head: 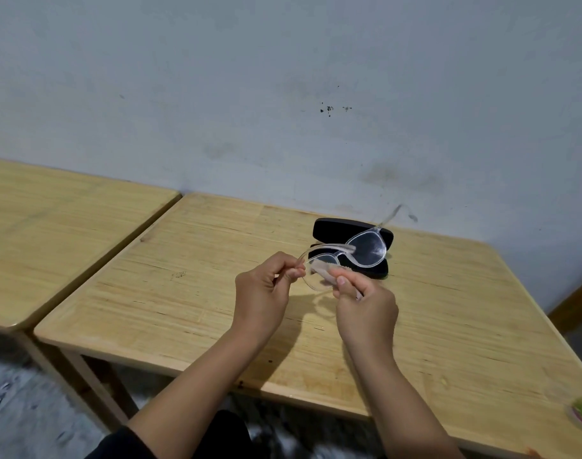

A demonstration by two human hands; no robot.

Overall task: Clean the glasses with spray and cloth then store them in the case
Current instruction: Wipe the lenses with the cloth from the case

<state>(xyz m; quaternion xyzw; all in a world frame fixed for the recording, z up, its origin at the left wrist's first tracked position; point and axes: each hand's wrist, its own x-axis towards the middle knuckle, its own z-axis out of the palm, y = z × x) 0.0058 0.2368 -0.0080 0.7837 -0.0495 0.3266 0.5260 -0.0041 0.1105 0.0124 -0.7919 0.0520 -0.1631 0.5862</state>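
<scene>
Clear-framed glasses (346, 260) held up just in front of the open black case (352, 234), left hand (263, 293) pinching a temple arm, right hand (365, 304) pressing a small cloth (326, 272) against one lens, wooden table (448, 326) beneath the case

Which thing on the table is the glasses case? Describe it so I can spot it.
On the right-hand wooden table, look toward the back edge by the wall. The case lies open there, just behind the glasses held in both hands. It is the only black thing on the tabletop.
</scene>
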